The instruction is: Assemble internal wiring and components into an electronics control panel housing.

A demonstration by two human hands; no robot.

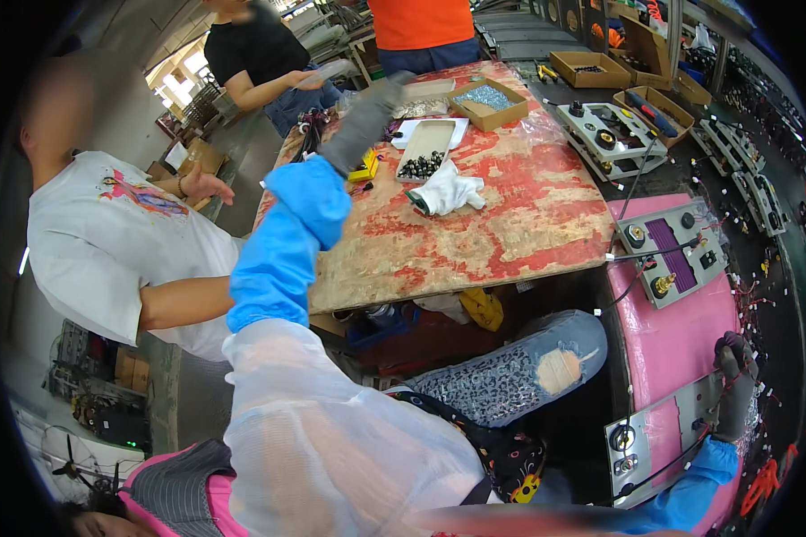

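My left arm, in a blue sleeve cover, stretches over the red-worn wooden table (510,228). At its end my left hand (367,123), in a dark grey glove, is smeared by motion, so its fingers cannot be made out. Nearby lie a white glove (448,190), a tray of small black parts (425,148) and a yellow box (364,166). On the right, my grey-gloved right hand (736,389) is closed at the outer end of a grey metal panel (661,428). This panel carries round knobs and wires and lies on pink sheeting (681,345).
Another metal panel (667,246) with a purple middle sits farther up the bench, beyond it a white-framed unit (611,139). A cardboard box of small silvery parts (488,103) stands at the table's back. People stand left (121,242) and behind the table (424,31).
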